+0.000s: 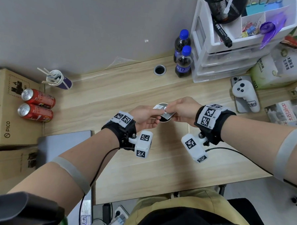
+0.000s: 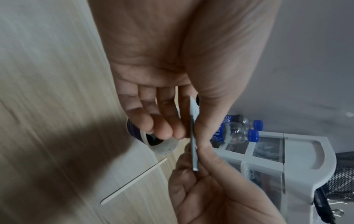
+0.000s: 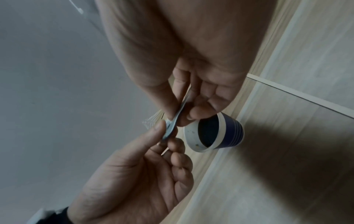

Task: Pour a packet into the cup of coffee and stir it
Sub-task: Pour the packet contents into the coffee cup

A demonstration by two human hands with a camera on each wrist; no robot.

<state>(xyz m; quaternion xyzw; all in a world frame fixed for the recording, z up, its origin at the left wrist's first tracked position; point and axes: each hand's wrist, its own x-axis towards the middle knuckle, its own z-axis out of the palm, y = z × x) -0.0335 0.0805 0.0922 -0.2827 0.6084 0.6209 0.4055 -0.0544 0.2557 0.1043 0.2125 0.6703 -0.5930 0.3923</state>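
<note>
Head view: above the cup of coffee (image 1: 163,121) on the counter (image 1: 128,87), left hand (image 1: 144,116) and right hand (image 1: 184,110) pinch the packet (image 1: 164,111); pouring and stirring seemingly remain, stir stick (image 2: 134,181) lying beside the cup

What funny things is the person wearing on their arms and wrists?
Each bare arm has a black wrist strap topped with white tags printed in black-and-white square codes. A boxy white camera block with the same codes hangs from each strap, trailing a thin black cable. A pale grey band wraps each forearm higher up.
</note>
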